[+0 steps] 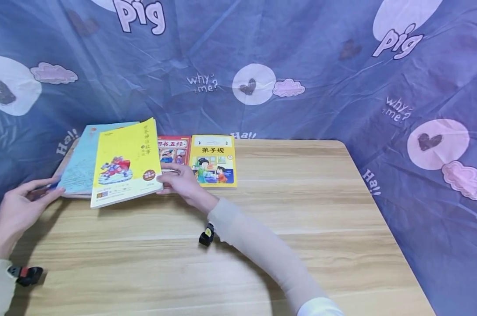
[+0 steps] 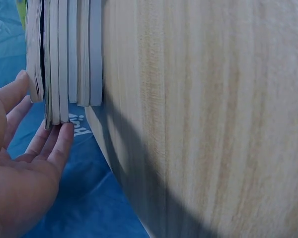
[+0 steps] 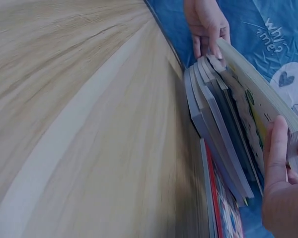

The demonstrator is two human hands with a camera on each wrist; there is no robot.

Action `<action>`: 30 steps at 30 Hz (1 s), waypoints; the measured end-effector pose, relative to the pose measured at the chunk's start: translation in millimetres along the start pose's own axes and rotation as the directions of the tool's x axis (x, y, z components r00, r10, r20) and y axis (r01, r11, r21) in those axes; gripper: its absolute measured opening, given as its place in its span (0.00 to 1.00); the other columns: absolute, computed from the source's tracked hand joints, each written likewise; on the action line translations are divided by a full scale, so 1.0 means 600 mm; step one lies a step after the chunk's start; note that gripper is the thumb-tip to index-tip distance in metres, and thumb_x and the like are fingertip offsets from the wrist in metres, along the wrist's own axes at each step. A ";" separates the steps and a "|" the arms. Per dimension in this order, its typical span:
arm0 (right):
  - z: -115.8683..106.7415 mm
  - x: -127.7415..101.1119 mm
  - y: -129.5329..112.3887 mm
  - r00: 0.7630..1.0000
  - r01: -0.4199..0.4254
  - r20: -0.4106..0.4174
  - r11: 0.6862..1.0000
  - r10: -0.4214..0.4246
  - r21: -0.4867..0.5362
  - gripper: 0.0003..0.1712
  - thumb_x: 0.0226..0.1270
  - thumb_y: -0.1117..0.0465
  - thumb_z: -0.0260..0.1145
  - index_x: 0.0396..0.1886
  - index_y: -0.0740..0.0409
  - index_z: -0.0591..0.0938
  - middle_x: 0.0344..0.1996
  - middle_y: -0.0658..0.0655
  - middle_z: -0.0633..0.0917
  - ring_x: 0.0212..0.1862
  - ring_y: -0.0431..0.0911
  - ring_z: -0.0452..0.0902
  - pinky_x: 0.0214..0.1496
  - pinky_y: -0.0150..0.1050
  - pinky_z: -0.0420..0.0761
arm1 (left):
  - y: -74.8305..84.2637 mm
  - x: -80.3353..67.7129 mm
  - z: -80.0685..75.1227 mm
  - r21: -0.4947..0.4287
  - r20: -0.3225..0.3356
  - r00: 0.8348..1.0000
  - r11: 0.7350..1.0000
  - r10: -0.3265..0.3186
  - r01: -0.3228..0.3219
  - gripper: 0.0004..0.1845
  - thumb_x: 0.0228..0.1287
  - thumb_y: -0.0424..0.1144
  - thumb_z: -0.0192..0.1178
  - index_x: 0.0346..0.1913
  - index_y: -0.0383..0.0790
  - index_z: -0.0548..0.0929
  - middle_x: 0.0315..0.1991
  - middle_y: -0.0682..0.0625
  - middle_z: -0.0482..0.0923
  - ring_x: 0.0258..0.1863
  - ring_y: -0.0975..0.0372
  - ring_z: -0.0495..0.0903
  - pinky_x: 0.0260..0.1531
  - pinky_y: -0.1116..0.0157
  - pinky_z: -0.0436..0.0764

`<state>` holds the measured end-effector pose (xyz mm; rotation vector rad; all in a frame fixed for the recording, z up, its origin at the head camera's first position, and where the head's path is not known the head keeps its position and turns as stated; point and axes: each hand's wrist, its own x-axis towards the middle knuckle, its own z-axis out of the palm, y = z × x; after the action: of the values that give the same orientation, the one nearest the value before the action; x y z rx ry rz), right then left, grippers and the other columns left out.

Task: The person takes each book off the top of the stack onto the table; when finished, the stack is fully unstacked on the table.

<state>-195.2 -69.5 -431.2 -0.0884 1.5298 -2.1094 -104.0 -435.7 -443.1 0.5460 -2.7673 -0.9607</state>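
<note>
A yellow book (image 1: 133, 149) with a colourful figure on its cover lies tilted on top of a stack, its right side raised. My right hand (image 1: 184, 184) grips its lower right edge, thumb on the cover and fingers beneath. Under it is a light blue book (image 1: 78, 162). My left hand (image 1: 21, 206) is at the stack's lower left corner. In the left wrist view its thumb touches the top book's edge, and its outstretched fingertips touch the ends of the middle books (image 2: 54, 99). The right wrist view shows a widening gap below the yellow book (image 3: 268, 94).
Right of the stack lie a red book (image 1: 175, 147), partly covered, and another yellow-covered book (image 1: 214, 169). They rest on a wood-grain table (image 1: 281, 210). A blue printed cloth (image 1: 301, 39) hangs behind the table and along its right side.
</note>
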 end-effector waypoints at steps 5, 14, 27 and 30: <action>-0.037 -0.022 -0.013 1.000 -0.011 0.011 1.000 0.011 -0.014 0.30 0.69 0.76 0.66 0.71 0.61 0.78 0.49 0.66 0.90 0.35 0.43 0.88 0.40 0.41 0.92 | 0.000 -0.001 0.002 0.003 -0.003 1.000 1.000 0.020 -0.020 0.34 0.75 0.57 0.62 0.74 0.39 0.77 0.77 0.38 0.71 0.40 0.93 0.57 0.35 0.81 0.63; -0.110 -0.070 -0.032 0.999 0.020 0.035 0.997 -0.017 -0.069 0.33 0.71 0.75 0.64 0.75 0.65 0.72 0.41 0.54 0.89 0.37 0.41 0.88 0.41 0.39 0.92 | 0.001 -0.001 0.000 0.025 0.011 1.000 0.999 0.030 -0.030 0.34 0.76 0.57 0.61 0.74 0.38 0.76 0.76 0.28 0.68 0.41 0.93 0.53 0.44 0.67 0.71; -0.224 -0.144 -0.057 0.997 0.063 0.044 0.993 -0.059 -0.099 0.34 0.72 0.76 0.59 0.77 0.69 0.67 0.39 0.46 0.91 0.39 0.41 0.89 0.40 0.37 0.91 | 0.002 -0.004 -0.002 0.027 0.000 0.999 0.999 0.033 -0.033 0.33 0.75 0.57 0.62 0.72 0.38 0.79 0.75 0.28 0.69 0.40 0.93 0.56 0.38 0.74 0.64; -0.256 -0.165 -0.065 0.997 0.074 0.042 0.991 -0.070 -0.110 0.34 0.72 0.76 0.58 0.77 0.71 0.66 0.41 0.46 0.92 0.39 0.42 0.90 0.41 0.37 0.91 | 0.005 -0.004 -0.002 0.020 0.010 1.000 0.999 0.026 -0.026 0.34 0.76 0.57 0.61 0.73 0.36 0.77 0.76 0.27 0.68 0.43 0.85 0.65 0.52 0.60 0.79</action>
<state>-178.4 116.7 -426.6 -0.2252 1.6436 -2.0646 -102.2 -432.8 -440.4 0.5089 -2.7889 -0.9334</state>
